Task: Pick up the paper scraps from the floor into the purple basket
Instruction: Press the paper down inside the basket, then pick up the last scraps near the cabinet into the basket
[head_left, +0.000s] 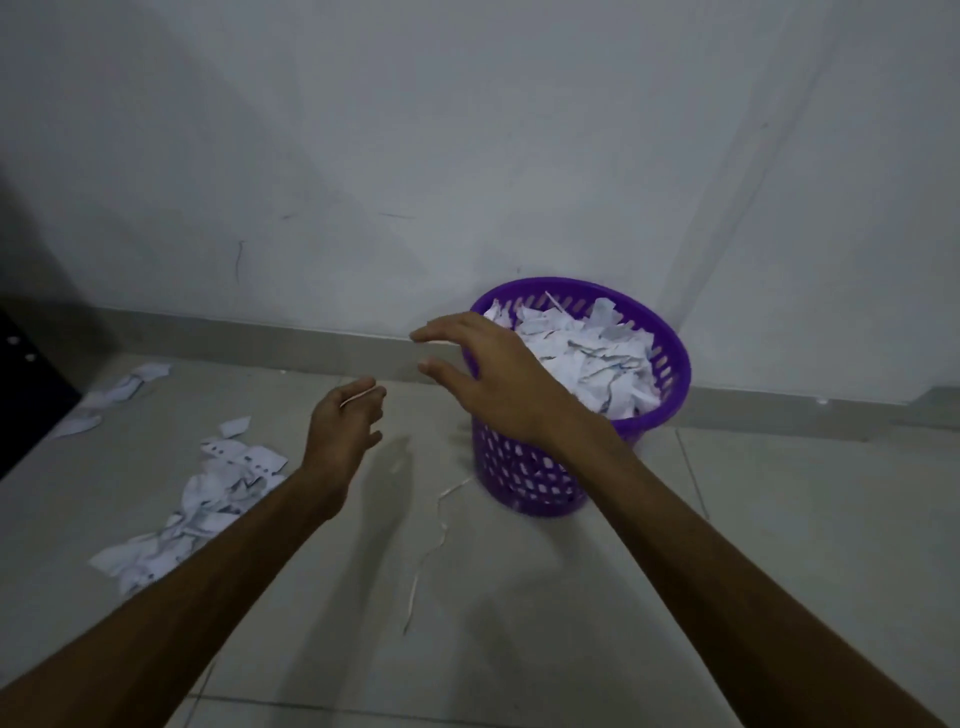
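Both hands empty, fingers spread: right hand (493, 374) hovering beside purple basket (670, 364), left hand (345, 423) nearing paper scraps (208, 499) | advise gathering pile inward, then lifting together.

Two bare forearms, no sleeves; left grip (343, 426) and right grip (485, 371) ungloved.

Dim, bluish indoor light, soft shadows on floor (519, 597) and wall (467, 130); slight blur, wide-angle bending at edges
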